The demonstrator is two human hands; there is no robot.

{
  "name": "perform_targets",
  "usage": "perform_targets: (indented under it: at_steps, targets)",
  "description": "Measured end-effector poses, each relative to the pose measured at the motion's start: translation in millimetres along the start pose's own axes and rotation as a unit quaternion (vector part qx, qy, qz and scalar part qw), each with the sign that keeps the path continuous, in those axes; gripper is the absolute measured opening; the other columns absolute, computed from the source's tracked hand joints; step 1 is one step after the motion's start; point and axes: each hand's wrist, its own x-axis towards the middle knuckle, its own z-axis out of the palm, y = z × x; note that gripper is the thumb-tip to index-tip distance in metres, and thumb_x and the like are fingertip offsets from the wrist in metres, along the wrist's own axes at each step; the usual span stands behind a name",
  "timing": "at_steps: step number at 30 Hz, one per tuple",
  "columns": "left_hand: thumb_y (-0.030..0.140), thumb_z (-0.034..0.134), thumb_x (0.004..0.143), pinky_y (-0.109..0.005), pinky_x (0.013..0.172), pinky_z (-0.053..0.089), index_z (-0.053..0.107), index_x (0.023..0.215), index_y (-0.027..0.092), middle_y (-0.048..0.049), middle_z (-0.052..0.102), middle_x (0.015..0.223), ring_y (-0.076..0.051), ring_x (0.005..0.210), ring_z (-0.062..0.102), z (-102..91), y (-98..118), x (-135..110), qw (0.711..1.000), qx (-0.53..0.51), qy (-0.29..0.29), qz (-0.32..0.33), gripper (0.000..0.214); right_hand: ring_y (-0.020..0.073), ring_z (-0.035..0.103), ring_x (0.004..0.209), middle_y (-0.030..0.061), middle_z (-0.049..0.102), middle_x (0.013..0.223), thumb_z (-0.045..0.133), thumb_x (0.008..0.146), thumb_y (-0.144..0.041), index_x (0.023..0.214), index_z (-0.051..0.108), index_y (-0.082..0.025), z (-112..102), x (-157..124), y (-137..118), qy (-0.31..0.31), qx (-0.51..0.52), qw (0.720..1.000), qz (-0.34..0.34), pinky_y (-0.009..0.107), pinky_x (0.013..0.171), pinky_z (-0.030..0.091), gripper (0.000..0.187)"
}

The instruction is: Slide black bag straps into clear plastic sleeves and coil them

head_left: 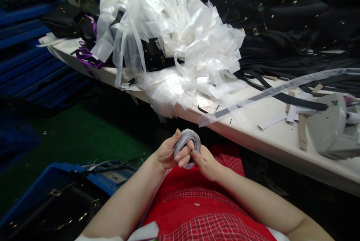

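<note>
A coiled strap (pixel 187 138), greyish and shiny as if sleeved in clear plastic, is held between both hands just in front of the red apron. My left hand (pixel 168 152) has its fingers through the middle of the coil, with the thumb along its outer side. On the other side, my right hand (pixel 207 161) pinches the lower right of the roll. The strap's loose end, if there is one, cannot be made out.
A large heap of white translucent plastic sleeves (pixel 182 27) covers much of the pale table (pixel 242 121). One sleeved strap (pixel 270 91) lies across it, near a grey tape dispenser-like device (pixel 327 124). Black bags (pixel 295 12) fill the back. A blue crate (pixel 53 173) stands lower left.
</note>
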Motion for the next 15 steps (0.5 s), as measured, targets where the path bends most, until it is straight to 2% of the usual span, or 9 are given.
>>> perform_targets:
  at_steps: [2, 3, 6, 8, 10, 12, 13, 15]
  targets:
    - [0.065, 0.053, 0.088, -0.022, 0.05, 0.046, 0.071, 0.088, 0.014, 0.006, 0.043, 0.042, -0.011, 0.041, 0.052, 9.4, -13, 9, 0.998, -0.025, 0.031, 0.05, 0.054, 0.0212, 0.057, 0.083, 0.0097, 0.062, 0.092, 0.026, 0.095, -0.069, 0.099, 0.059, -0.016, 0, -4, 3, 0.061, -0.002, 0.998, 0.027, 0.032, 0.079, 0.046, 0.062]
    - [0.065, 0.056, 0.086, -0.023, 0.054, 0.048, 0.071, 0.088, 0.014, 0.0053, 0.046, 0.046, -0.011, 0.047, 0.054, 11.7, -18, 12, 0.997, -0.029, 0.044, 0.058, 0.053, 0.0207, 0.058, 0.081, 0.0093, 0.063, 0.091, 0.028, 0.095, -0.068, 0.099, 0.059, -0.016, -4, -7, 4, 0.07, -0.002, 0.997, 0.039, 0.032, 0.077, 0.046, 0.061]
    - [0.065, 0.07, 0.076, -0.027, 0.065, 0.051, 0.069, 0.084, 0.012, -0.0003, 0.06, 0.061, -0.014, 0.061, 0.06, 9.9, -28, 17, 0.994, 0.018, 0.091, 0.054, 0.053, 0.0189, 0.058, 0.075, 0.0074, 0.065, 0.086, 0.036, 0.095, -0.065, 0.096, 0.061, -0.016, -31, -22, 2, 0.04, -0.014, 0.998, 0.055, 0.03, 0.073, 0.046, 0.055]
    - [0.061, 0.073, 0.075, -0.028, 0.071, 0.051, 0.069, 0.091, 0.012, -0.0051, 0.068, 0.078, -0.016, 0.071, 0.064, 6.8, -32, 18, 0.979, 0.117, 0.15, 0.067, 0.051, 0.0179, 0.059, 0.075, 0.0061, 0.067, 0.086, 0.042, 0.095, -0.061, 0.095, 0.064, -0.016, -54, -33, -3, -0.032, -0.049, 0.995, 0.082, 0.028, 0.071, 0.046, 0.05]
    - [0.055, 0.069, 0.08, -0.03, 0.076, 0.051, 0.067, 0.109, 0.014, -0.0074, 0.071, 0.093, -0.018, 0.08, 0.066, 7.8, -35, 21, 0.948, 0.258, 0.17, 0.073, 0.05, 0.0172, 0.06, 0.073, 0.0043, 0.069, 0.084, 0.051, 0.093, -0.057, 0.093, 0.067, -0.016, -73, -40, -11, -0.135, -0.118, 0.975, 0.128, 0.026, 0.069, 0.044, 0.044]
    - [0.05, 0.064, 0.085, -0.032, 0.082, 0.051, 0.062, 0.122, 0.018, -0.0084, 0.071, 0.104, -0.02, 0.089, 0.067, 14.4, -41, 24, 0.904, 0.404, 0.126, 0.059, 0.05, 0.0164, 0.06, 0.069, 0.0031, 0.069, 0.08, 0.057, 0.091, -0.052, 0.088, 0.069, -0.016, -83, -44, -18, -0.219, -0.177, 0.947, 0.157, 0.025, 0.066, 0.042, 0.038]
    - [0.046, 0.063, 0.086, -0.033, 0.085, 0.051, 0.062, 0.124, 0.019, -0.0087, 0.072, 0.108, -0.022, 0.094, 0.067, 19.1, -45, 26, 0.878, 0.466, 0.098, 0.052, 0.047, 0.0161, 0.06, 0.067, 0.003, 0.07, 0.078, 0.059, 0.089, -0.049, 0.086, 0.07, -0.016, -84, -46, -20, -0.235, -0.195, 0.938, 0.164, 0.025, 0.064, 0.041, 0.035]
    - [0.039, 0.061, 0.087, -0.034, 0.093, 0.049, 0.064, 0.123, 0.021, -0.0081, 0.071, 0.115, -0.024, 0.103, 0.066, 28.6, -53, 28, 0.831, 0.548, 0.075, 0.054, 0.04, 0.0158, 0.06, 0.067, 0.0034, 0.07, 0.078, 0.063, 0.087, -0.047, 0.085, 0.07, -0.015, -82, -48, -19, -0.221, -0.191, 0.939, 0.18, 0.024, 0.062, 0.04, 0.033]
